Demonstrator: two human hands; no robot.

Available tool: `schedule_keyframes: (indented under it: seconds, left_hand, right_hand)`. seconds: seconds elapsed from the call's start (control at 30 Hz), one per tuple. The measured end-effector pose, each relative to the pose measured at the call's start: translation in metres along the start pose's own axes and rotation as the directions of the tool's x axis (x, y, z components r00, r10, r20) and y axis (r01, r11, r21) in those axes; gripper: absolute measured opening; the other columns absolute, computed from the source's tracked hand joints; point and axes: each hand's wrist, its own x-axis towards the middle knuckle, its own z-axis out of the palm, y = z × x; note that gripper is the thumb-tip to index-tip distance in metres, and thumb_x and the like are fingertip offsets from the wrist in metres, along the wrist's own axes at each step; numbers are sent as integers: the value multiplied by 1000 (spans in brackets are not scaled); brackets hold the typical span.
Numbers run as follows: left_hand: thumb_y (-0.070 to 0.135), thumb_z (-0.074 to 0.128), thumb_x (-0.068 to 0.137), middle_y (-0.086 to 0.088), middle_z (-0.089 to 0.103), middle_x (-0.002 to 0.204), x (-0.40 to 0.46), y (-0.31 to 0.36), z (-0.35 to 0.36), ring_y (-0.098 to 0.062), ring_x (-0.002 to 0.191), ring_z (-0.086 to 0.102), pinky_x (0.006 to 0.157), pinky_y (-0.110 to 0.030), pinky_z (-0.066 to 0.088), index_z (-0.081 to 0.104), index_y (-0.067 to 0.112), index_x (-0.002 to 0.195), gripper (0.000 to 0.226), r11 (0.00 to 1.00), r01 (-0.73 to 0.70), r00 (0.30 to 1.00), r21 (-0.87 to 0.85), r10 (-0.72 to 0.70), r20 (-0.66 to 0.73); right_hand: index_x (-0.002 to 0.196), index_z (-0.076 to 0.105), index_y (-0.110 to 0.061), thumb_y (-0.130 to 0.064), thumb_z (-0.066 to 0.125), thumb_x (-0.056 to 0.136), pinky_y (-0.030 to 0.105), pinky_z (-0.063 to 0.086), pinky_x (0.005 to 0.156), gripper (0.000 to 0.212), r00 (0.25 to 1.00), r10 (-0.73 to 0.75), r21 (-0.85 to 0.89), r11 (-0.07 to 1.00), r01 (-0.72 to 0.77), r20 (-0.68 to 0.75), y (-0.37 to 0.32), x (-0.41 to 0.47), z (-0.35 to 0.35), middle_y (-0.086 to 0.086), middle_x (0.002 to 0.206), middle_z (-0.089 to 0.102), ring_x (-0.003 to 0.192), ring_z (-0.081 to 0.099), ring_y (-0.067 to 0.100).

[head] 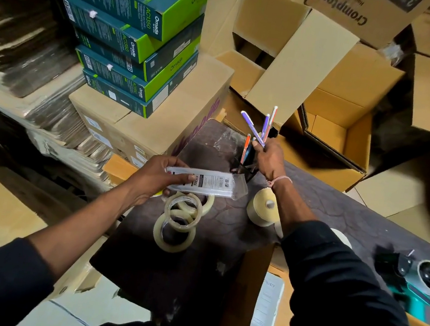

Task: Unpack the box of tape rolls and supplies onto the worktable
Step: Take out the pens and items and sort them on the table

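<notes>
At the left of centre, a flat clear packet with a printed label (pixel 205 183) is gripped by the left hand (pixel 157 175), thumb on top and fingers curled beneath, just above three clear tape rolls (pixel 179 219) lying overlapped on the dark worktable (pixel 228 219). Right of centre, several pens (pixel 263 127) are pinched in the closed right hand (pixel 269 157) over a black pen holder (pixel 246 167), with a cream thread spool (pixel 262 207) below it. At the lower right edge a tape dispenser (pixel 417 279) is seen on the tabletop.
</notes>
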Motion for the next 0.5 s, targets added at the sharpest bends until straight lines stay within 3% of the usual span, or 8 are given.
schedule_keyframes:
  seconds: [0.23,0.4,0.5]
  left_hand:
    - [19,86,76,-21,76,97,1,-2,0,-29,75,60,39,-21,41,70,-2,104,38,1000,3,1000,0,-3,2]
    - [19,86,75,-20,76,96,1,-2,0,-27,72,61,39,-21,41,71,0,103,37,1000,5,1000,17,-5,1]
    - [17,86,77,-11,78,88,1,-2,-1,-16,66,64,39,-20,41,70,-3,104,38,1000,13,1000,18,-13,1]
  right_hand:
    - [110,67,-5,-25,55,100,52,57,83,25,994,100,39,994,-102,50,2,-5,11,21,102,70,91,68,39]
    - [103,65,-5,-27,50,100,52,60,75,27,985,137,42,989,-142,105,15,-2,21,22,95,71,82,70,39]
    - [102,68,-4,-25,49,101,49,59,78,29,986,109,-4,994,-109,130,10,-5,17,22,94,71,84,69,39]
